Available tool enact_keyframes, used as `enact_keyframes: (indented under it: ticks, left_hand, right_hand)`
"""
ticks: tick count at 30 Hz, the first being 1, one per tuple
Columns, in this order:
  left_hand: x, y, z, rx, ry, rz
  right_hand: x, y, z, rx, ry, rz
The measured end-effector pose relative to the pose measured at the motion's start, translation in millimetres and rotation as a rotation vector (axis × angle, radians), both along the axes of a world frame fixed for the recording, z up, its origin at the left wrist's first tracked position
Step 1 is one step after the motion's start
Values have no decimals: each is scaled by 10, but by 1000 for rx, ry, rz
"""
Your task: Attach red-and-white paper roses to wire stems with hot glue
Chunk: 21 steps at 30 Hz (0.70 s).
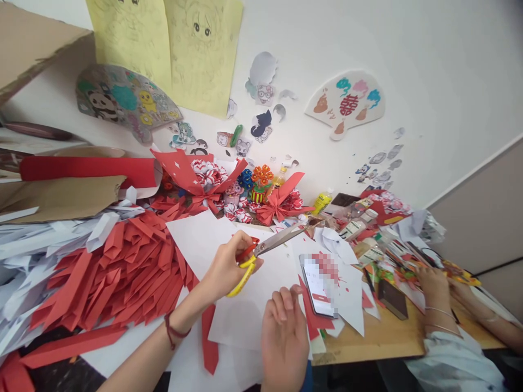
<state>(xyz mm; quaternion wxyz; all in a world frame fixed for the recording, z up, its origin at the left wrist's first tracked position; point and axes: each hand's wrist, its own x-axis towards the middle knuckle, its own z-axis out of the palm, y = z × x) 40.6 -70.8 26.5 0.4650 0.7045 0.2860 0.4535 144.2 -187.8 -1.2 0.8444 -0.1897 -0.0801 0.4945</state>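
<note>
Gripping the yellow-handled scissors, your left hand held them over the white paper in the middle of the desk. Your right hand lay flat and open on that paper, beside a phone near the front edge.

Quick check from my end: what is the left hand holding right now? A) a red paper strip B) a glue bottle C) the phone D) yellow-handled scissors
D: the left hand has its fingers through the yellow and red handles of the scissors, whose blades point toward the glue bottle, while the right hand rests flat on the white paper beside the phone.
</note>
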Motion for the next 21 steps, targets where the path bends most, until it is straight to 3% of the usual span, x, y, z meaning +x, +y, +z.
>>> enact_keyframes:
  ticks: [3,7,13,21]
  left_hand:
    - [11,6,5,-4,-3,-4]
    - [22,6,14,-18,-17,-6]
    - [20,8,5,-23,-35,-5]
    - [27,19,2,-49,-66,-7]
  right_hand:
    - [-76,-13,42,141,61,106]
    - [-144,-35,34,208,97,179]
    - [-156,-38,40,231,95,204]
    - [-137,-39,-17,144,-29,152]
